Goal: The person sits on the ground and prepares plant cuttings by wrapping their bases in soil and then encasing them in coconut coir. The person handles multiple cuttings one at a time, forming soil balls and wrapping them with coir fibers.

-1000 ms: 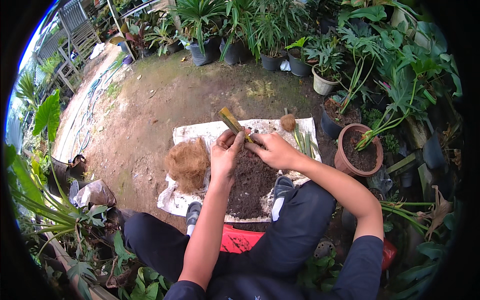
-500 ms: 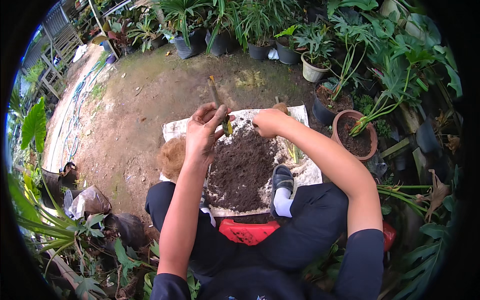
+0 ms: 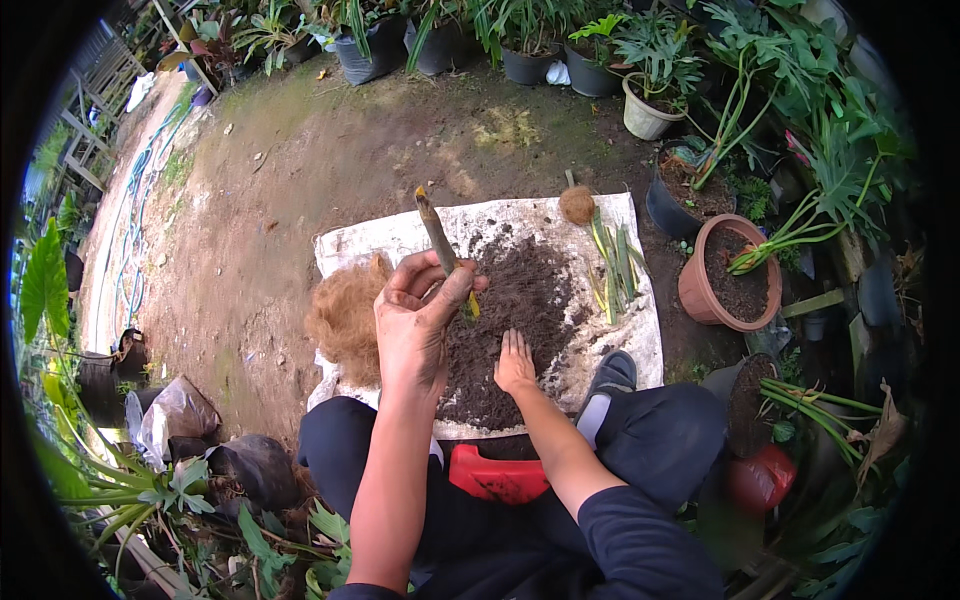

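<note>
My left hand [image 3: 418,315] is closed around a stem cutting [image 3: 437,230], held up above the sheet. The cutting is greenish brown, with an orange-yellow upper end and some yellow below my fingers. My right hand [image 3: 515,363] rests, fingers stretched out, on a heap of dark soil [image 3: 525,285]. Under the soil lies a white woven sheet [image 3: 345,245]. A loose mass of brown fibre [image 3: 343,318] sits at its left edge. Toward the far right corner are a fibre-wrapped ball [image 3: 577,206] with a short stem and several green and yellow cuttings [image 3: 614,270].
A red plastic piece [image 3: 495,476] is between my legs. At the right stand a terracotta pot [image 3: 702,285] and a black pot [image 3: 680,205] with plants. More potted plants line the far edge. A blue hose [image 3: 143,200] runs along the left.
My right hand has come from the far right of the sheet down onto the soil, uncovering the fibre ball and cuttings. My left hand still holds the cutting, somewhat lower in view.
</note>
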A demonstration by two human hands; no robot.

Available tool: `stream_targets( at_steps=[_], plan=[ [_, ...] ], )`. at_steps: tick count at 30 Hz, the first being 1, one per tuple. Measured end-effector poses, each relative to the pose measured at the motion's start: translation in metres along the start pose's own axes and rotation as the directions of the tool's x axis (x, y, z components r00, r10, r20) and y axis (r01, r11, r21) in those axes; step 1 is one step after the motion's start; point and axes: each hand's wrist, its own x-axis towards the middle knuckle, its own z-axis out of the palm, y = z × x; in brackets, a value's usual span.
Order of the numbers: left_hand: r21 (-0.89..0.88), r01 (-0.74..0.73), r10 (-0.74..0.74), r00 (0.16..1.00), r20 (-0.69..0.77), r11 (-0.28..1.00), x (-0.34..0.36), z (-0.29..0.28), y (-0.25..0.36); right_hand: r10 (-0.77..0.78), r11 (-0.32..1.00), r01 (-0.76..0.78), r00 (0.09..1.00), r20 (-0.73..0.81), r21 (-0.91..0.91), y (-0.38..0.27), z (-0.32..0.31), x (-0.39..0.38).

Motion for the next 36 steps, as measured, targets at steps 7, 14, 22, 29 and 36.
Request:
stream_targets(
  at_steps=[7,14,22,29,36],
  plan=[
    [-0.015,0.004,-0.005,0.998,-0.057,1.0,-0.009,-0.011,0.005,0.072,0.994,-0.073,0.997,-0.018,-0.081,-0.009,-0.013,0.02],
    [-0.008,0.045,-0.045,0.999,-0.028,0.999,-0.012,-0.007,-0.001,-0.147,0.989,0.15,0.977,-0.152,0.007,-0.003,0.027,-0.029],
    [-0.073,0.042,-0.039,0.998,0.045,0.996,-0.025,-0.003,-0.002,0.0,0.912,-0.047,0.993,0.114,0.406,0.001,0.002,0.003],
    [-0.074,-0.006,0.008,1.0,0.026,0.997,-0.024,-0.008,0.002,0.133,0.108,-0.433,0.898,0.419,0.895,-0.005,-0.041,0.033],
    [-0.08,-0.009,0.012,0.999,0.038,0.997,-0.028,-0.009,0.005,0.004,-0.109,-0.305,0.952,0.307,0.946,-0.016,-0.017,0.046]
  ],
)
